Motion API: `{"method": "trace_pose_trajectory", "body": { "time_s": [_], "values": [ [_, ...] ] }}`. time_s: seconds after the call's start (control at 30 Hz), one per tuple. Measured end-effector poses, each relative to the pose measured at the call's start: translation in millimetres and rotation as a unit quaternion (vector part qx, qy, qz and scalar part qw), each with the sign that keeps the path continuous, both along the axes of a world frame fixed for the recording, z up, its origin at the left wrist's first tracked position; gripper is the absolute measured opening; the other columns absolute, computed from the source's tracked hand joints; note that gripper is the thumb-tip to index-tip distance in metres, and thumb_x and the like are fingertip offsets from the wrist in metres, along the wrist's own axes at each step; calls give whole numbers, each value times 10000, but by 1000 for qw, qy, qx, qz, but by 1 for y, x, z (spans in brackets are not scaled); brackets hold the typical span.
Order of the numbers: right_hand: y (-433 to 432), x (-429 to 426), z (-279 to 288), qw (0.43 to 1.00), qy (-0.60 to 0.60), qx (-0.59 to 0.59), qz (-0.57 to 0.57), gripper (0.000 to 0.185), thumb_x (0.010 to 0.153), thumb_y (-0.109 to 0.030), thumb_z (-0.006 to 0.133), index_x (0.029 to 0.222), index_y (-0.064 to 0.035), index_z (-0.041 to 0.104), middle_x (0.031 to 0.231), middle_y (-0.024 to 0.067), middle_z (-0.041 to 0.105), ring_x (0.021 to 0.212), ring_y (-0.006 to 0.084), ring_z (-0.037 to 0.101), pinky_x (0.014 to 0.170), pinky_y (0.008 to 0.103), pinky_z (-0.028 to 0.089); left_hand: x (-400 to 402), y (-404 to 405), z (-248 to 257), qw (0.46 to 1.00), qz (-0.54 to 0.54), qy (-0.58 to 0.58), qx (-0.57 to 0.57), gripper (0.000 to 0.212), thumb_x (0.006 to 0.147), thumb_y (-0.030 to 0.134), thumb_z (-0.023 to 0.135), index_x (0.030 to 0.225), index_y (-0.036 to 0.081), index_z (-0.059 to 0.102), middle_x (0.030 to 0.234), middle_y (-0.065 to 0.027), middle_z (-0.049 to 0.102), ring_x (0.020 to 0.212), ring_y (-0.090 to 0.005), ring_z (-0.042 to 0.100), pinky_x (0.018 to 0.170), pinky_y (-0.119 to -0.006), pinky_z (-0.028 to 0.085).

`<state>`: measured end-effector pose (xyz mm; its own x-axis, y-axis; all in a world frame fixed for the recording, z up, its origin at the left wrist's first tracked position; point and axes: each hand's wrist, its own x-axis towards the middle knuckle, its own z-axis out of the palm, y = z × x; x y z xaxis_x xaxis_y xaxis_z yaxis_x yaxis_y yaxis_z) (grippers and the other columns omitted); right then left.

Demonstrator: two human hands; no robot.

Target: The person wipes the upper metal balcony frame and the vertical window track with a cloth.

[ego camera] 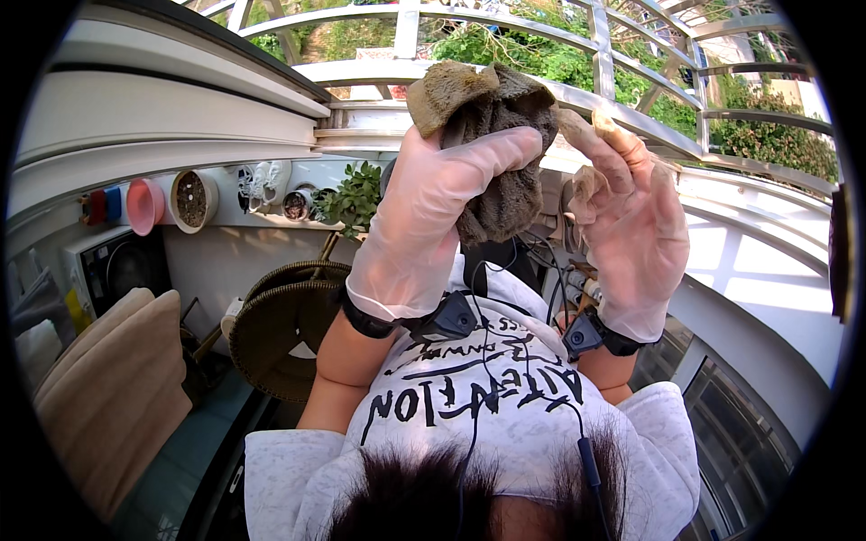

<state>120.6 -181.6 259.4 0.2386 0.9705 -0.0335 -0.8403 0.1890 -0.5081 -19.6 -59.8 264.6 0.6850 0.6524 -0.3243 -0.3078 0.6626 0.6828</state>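
A dirty brown and tan cloth (504, 182) is bunched in my left hand (433, 209), whose thumb presses across its front. Both hands wear translucent gloves, with dark straps and small devices at the wrists. To the right of the cloth, my right hand (629, 230) is raised with its palm in view and its fingers apart and partly bent. Brown stains mark its glove's fingertips. Its nearest fingertip is close to the cloth's edge; whether they touch is unclear. Beyond the hands runs a metal window guard (602, 61).
On the ledge at left stand a pink bowl (145, 206), a soil-filled pot (193, 201), white shoes (269, 182) and a leafy plant (355, 196). Below are a wicker basket (270, 338) and a beige cushion (115, 399). A window frame (203, 128) runs along the left; thin cables hang before my chest.
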Motion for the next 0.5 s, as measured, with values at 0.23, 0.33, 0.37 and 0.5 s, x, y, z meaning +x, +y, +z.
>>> {"method": "trace_pose_trajectory", "body": {
  "time_s": [0.23,0.33,0.37,0.5],
  "values": [
    [8,-9,12,993,-34,-90,-71,563,939,-395,360,1294,40,323,1334,242,385,1156,285,457,946,357,366,-3,3,0,1000,8,-1,-30,276,758,13,663,1024,-4,591,946,-63,641,852,-117,616,755,-244,497],
    [21,-11,15,991,-40,-91,-91,579,940,-385,370,1321,41,275,1388,238,297,1254,296,362,998,378,339,1,3,-9,999,36,0,-7,266,757,17,675,1012,-4,601,922,-64,651,836,-118,623,751,-240,496],
    [26,-10,12,992,-17,-78,-97,597,938,-388,378,1336,39,251,1408,228,261,1283,296,321,1016,386,326,3,3,-12,999,42,6,-5,266,755,18,681,1008,-5,603,918,-65,653,832,-118,626,752,-239,496],
    [53,1,-12,993,34,64,-91,713,911,-400,439,1395,15,121,1469,209,90,1364,316,122,1093,492,179,15,9,-34,998,54,41,12,286,745,26,712,997,-37,594,914,-84,659,839,-128,638,766,-246,500]
  ]
}}
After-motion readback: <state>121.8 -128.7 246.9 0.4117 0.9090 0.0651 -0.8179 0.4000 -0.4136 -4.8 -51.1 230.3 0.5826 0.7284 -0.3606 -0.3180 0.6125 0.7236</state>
